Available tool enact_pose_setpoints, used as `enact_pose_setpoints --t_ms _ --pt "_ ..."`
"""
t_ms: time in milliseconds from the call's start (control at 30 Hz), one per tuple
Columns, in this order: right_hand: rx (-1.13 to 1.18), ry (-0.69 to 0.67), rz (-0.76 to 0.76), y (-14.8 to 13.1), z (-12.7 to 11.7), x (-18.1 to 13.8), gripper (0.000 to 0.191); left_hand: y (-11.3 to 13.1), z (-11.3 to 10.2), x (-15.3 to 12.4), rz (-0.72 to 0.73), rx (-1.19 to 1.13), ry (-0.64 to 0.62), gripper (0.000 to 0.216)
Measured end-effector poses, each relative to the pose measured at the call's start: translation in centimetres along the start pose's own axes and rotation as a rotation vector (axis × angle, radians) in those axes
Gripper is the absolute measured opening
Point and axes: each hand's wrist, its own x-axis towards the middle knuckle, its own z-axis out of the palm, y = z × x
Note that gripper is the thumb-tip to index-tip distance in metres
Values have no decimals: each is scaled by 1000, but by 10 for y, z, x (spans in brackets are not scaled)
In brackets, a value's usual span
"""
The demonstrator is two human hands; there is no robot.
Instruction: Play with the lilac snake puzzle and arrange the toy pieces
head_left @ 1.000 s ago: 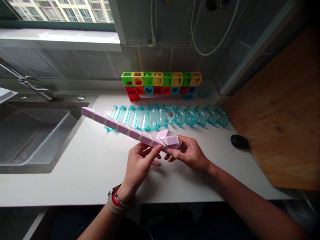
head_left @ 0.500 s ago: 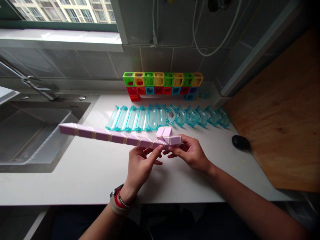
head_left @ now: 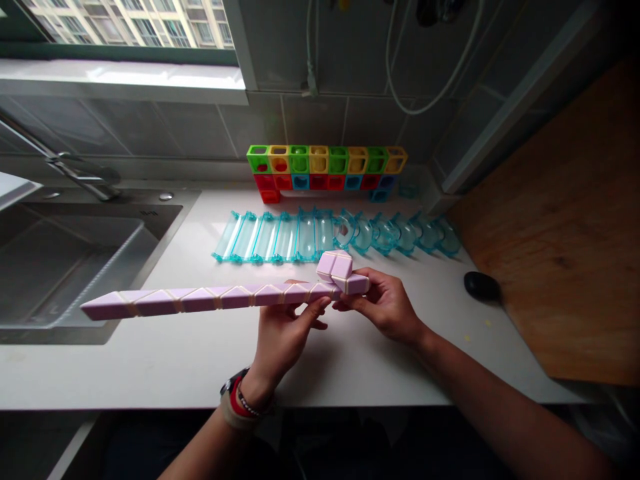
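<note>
A long lilac snake puzzle of wedge-shaped segments stretches left from my hands, above the white counter. Its right end is folded into a small knot. My left hand pinches the straight part close to the fold, fingers closed on it from below. My right hand grips the folded end between thumb and fingers. A watch and bracelets sit on my left wrist.
A row of clear teal track pieces lies behind my hands. Coloured hollow blocks stand stacked against the tiled wall. A steel sink with a tap is at left. A black oval object lies beside a wooden board at right.
The long straight part of the puzzle has swung toward me and down to the left, from pointing at the sink's back corner to lying level. The right end has folded further.
</note>
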Motion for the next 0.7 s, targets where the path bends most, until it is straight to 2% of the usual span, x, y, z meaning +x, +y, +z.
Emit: enact_pose_setpoints --t_ms 167,533,700 --pt "25 21 -2 -2 4 -1 35 -2 -1 1 -45 -33 -41 25" --pt "234 -7 87 -1 12 0 31 -5 12 -8 51 -155 79 23" --pt "386 -84 150 -3 12 0 26 -12 10 -8 134 -147 50 19"
